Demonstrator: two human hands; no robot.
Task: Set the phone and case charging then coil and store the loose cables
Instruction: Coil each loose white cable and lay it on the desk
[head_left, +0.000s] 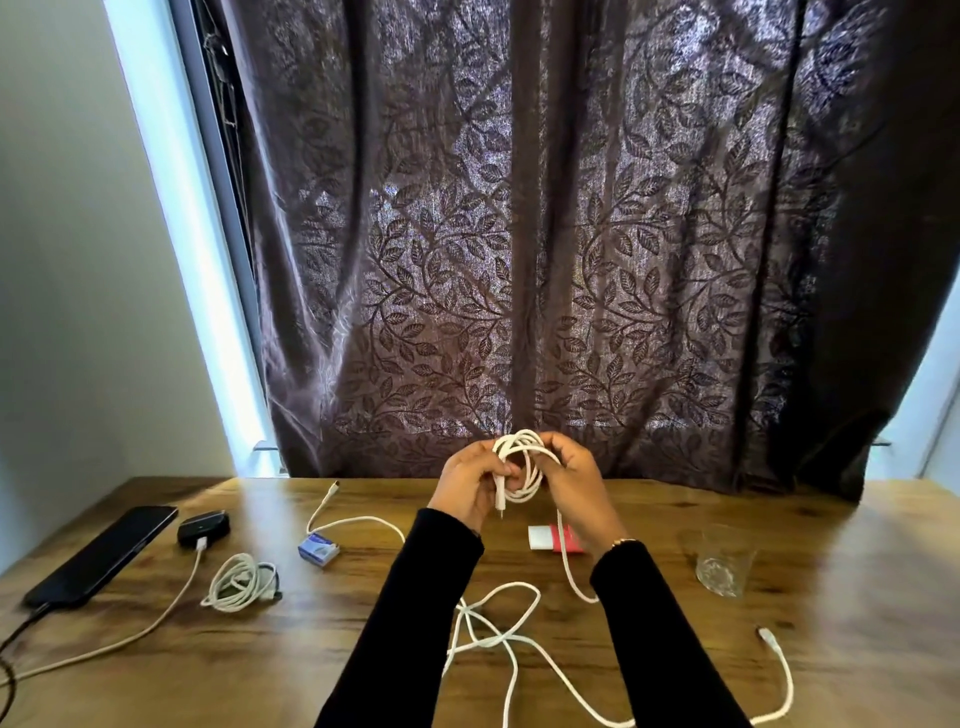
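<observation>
My left hand and my right hand both hold a white cable coil above the wooden table. Its plug end hangs down by my left fingers, and its tail drops to the table. A black phone lies at the far left with a dark cable at its near end. Beside it sits a black case with a white cable plugged in. A finished white coil lies left of centre. Loose white cable sprawls in front of me.
A small blue box and a red-and-white box lie mid-table. A clear drinking glass stands at the right. A dark leaf-patterned curtain hangs behind the table's far edge.
</observation>
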